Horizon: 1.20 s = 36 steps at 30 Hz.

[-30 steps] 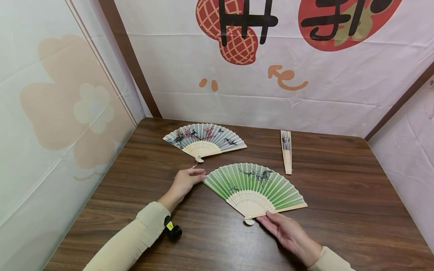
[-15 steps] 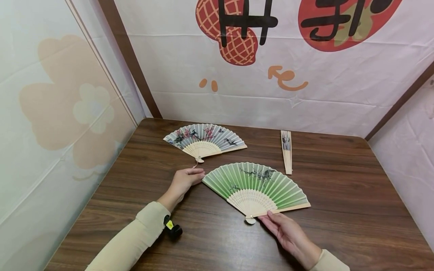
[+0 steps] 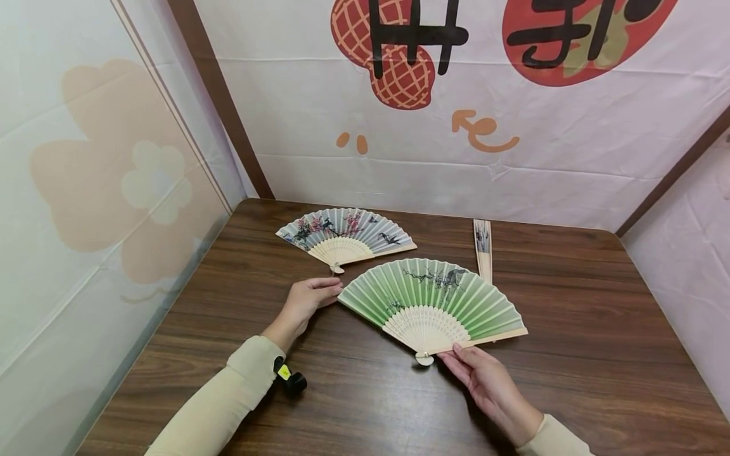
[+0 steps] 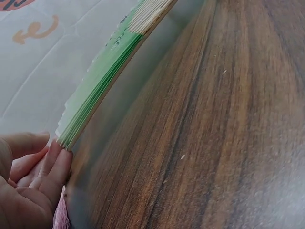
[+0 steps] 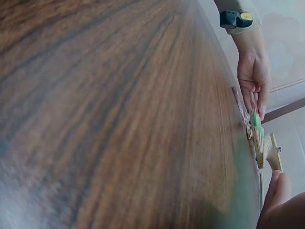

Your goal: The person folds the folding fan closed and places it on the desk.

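A green folding fan, spread wide with a dark branch print and pale ribs, is held slightly raised and tilted over the table. My right hand pinches its right guard stick near the pivot, thumb on top and fingers beneath. On the other side my left hand has its fingers at the fan's left corner. In the left wrist view these fingertips touch the corner from below, the thumb standing apart. The right wrist view catches only part of the right hand, beside the fan's pale pivot end.
Behind lies a spread grey-blue fan with pink blossoms, its pivot close to my left hand. A folded fan lies at the back right, its lower end covered by the green fan. The brown table meets a printed cloth wall.
Together my hands have lifted the green fan a little and shifted it away from me. It now overlaps the folded fan's lower end. The other fans stay put.
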{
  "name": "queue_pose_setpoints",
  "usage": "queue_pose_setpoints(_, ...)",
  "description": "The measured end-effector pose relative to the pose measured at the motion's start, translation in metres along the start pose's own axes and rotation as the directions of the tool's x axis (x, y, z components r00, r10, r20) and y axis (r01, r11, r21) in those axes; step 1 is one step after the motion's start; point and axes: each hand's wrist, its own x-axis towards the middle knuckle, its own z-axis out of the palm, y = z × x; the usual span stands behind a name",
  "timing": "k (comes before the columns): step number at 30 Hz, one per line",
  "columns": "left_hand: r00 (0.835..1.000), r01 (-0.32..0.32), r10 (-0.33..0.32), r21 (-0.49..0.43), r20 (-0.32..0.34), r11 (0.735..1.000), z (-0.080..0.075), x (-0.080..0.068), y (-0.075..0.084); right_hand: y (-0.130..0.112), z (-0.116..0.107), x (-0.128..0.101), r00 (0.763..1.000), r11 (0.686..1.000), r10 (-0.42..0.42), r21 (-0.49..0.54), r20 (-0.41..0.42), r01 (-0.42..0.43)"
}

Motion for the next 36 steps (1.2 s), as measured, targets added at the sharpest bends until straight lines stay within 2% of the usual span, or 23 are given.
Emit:
queue_pose_setpoints(10,0.999,-0.033,0.032,0.022,0.024,0.999,-0.001,0.001,-0.002,0.002,0.006,0.001,0.998,1.0,-0.02,0.003,-0.062,0.02)
queue_pose_setpoints(18,1.0,0.016,-0.016,0.074,0.002,0.997,-0.004,0.0,-0.003,0.004,0.008,0.005,0.996,0.999,-0.041,-0.035,-0.074,0.039)
queue_pose_setpoints(26,0.999,-0.003,-0.002,0.121,0.038,0.993,-0.009,0.0,-0.002,0.002,0.011,0.009,0.993,0.997,-0.075,-0.037,-0.089,0.072)
queue_pose_setpoints(32,0.999,-0.025,0.02,0.118,0.036,0.993,-0.012,0.0,0.001,-0.002,0.013,0.012,0.991,0.995,-0.1,-0.04,-0.087,0.097)
queue_pose_setpoints(36,0.999,-0.026,0.024,0.079,0.03,0.997,-0.012,0.0,0.002,-0.004,0.016,0.014,0.991,0.994,-0.107,-0.04,-0.081,0.104)
